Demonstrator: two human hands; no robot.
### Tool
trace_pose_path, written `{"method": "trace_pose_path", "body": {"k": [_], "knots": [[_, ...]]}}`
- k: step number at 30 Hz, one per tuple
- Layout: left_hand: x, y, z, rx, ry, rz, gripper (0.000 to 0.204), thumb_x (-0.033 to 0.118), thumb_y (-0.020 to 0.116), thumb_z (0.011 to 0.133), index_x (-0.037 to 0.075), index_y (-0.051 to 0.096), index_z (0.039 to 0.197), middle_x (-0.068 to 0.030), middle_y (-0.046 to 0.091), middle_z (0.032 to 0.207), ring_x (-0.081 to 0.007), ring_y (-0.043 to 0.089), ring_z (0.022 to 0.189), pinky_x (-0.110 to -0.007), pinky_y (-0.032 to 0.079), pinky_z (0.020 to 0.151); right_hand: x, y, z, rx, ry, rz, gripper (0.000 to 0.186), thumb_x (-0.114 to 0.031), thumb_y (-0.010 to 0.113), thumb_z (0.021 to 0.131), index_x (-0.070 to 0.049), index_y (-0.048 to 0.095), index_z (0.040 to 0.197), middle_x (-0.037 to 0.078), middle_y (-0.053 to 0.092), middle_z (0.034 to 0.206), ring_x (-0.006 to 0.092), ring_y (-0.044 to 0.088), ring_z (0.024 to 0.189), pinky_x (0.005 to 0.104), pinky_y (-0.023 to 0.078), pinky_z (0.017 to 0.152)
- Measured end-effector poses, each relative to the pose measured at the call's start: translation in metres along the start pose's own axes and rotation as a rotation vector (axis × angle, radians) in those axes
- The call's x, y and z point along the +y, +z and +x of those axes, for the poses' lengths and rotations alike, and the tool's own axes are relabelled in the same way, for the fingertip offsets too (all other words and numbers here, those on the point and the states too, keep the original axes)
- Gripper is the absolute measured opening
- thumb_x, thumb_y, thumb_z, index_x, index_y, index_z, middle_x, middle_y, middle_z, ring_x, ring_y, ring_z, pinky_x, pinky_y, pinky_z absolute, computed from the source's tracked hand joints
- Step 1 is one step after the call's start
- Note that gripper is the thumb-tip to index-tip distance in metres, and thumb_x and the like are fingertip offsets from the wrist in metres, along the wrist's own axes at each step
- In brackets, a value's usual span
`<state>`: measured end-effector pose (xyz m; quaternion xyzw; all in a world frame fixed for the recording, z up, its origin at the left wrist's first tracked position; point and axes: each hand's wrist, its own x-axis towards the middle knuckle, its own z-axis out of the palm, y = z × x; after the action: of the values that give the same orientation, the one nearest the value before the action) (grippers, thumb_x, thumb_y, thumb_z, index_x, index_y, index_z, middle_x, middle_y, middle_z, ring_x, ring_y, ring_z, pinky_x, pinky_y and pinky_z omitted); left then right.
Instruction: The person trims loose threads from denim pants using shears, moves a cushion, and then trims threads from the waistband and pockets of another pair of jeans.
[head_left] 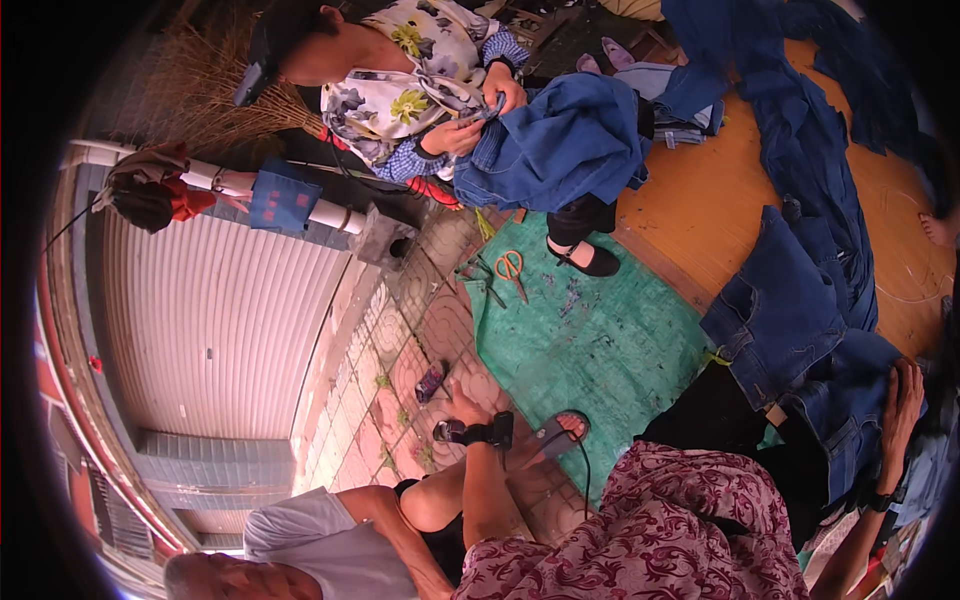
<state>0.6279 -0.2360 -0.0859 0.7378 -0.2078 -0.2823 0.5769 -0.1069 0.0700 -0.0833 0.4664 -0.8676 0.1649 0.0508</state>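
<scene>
Blue jeans [852, 440], one pair: at the near edge of the orange board [680, 210], long axis running roughly away from the wearer; which end leads, cannot tell.
Right hand [903, 395]: on the denim, fingers close together; pinch cannot be told.
Left hand [466, 408]: over paving [400, 340], beyond the green sheet's [600, 330] left edge; finger spread unclear.

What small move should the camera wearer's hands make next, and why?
Probably bring the left hand across to the jeans: the right hand rests on them, while the left is out over the paving, well away, so both hands cannot yet handle the cloth together.
</scene>
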Motion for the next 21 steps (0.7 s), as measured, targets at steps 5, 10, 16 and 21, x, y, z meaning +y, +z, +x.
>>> {"method": "trace_pose_path", "body": {"k": [5,10,16,21], "knots": [[-0.028,-0.043,0.027,0.252,0.151,0.261,0.079,0.039,0.07,0.087,-0.016,0.041,0.136,-0.0236,0.056,0.125,-0.03,0.056,0.105,-0.044,0.044,0.097,0.019,-0.003,-0.007,-0.053,0.045,-0.032,0.029,-0.019,0.045,0.104,0.001,0.058,0.12,0.016,0.058,0.124,0.0336,0.053,0.121,0.0402,0.039,0.105],[-0.16,-0.036,0.002,-0.046,-0.207,0.102,0.043,0.031,0.076,0.085,0.005,0.057,0.114,-0.0084,0.061,0.103,-0.0211,0.055,0.087,-0.037,0.046,0.071,0.006,0.022,0.011,-0.042,-0.002,0.021,0.031,-0.018,0.049,0.103,0.0,0.058,0.126,0.017,0.056,0.132,0.0352,0.05,0.127,0.0406,0.035,0.11],[-0.135,0.125,-0.18,-0.613,-0.507,0.206,0.069,0.037,0.076,0.086,0.004,0.049,0.14,-0.0099,0.057,0.135,-0.0272,0.054,0.122,-0.043,0.045,0.097,0.002,0.018,0.015,-0.074,0.039,0.02,0.028,-0.017,0.05,0.102,0.001,0.059,0.122,0.018,0.059,0.124,0.0362,0.052,0.122,0.0412,0.037,0.106],[-0.11,0.136,-0.202,-0.994,-0.496,0.305,0.067,0.036,0.072,0.091,0.002,0.047,0.142,-0.0105,0.062,0.13,-0.0255,0.062,0.115,-0.041,0.047,0.097,0.004,0.009,0.022,-0.1,-0.028,0.027,0.028,-0.018,0.049,0.102,0.001,0.059,0.12,0.018,0.06,0.121,0.0372,0.054,0.118,0.0425,0.039,0.103]]}}
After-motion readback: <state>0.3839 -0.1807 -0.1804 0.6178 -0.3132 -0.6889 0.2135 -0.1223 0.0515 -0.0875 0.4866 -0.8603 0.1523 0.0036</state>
